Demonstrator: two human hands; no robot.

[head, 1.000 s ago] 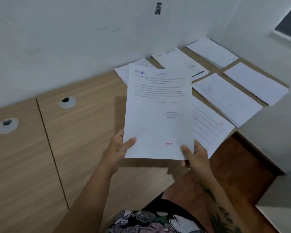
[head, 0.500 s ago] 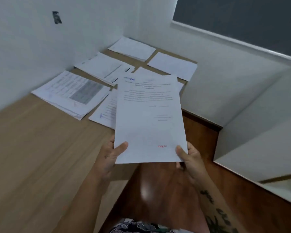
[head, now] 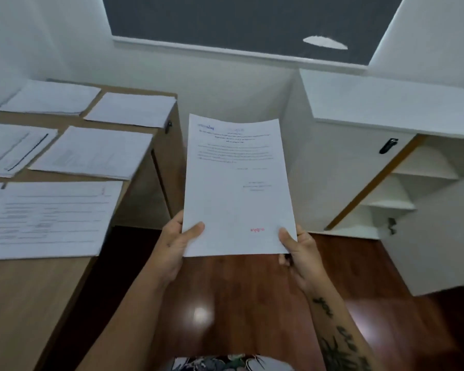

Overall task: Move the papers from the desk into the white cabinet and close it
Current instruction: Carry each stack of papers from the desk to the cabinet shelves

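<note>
Held paper: a printed sheet or thin set of sheets [head: 239, 188], upright and tilted slightly away from the camera, in the air over the dark wooden floor [head: 225, 303], between the desk and the white cabinet. Printed text fills its upper half; a small red mark sits near its lower right corner.
Left hand [head: 176, 245]: grips the lower left corner of the held paper, thumb [head: 194, 228] pressed on the front face, the other fingers hidden behind the sheet.
Right hand [head: 299, 253]: grips the lower right corner, thumb [head: 285, 236] on the front face just beside the red mark, fingers curled behind and under the bottom edge.
Desk [head: 24, 303]: wooden, to the left; several more papers [head: 51, 218] lie flat on it in rows, apart from the hands.
White cabinet [head: 386, 103]: to the right, its door [head: 434, 236] swung open, white shelves [head: 391, 204] visible inside; a dark handle [head: 387, 145] shows on its closed panel. The held paper is outside it, well short of the shelves.
</note>
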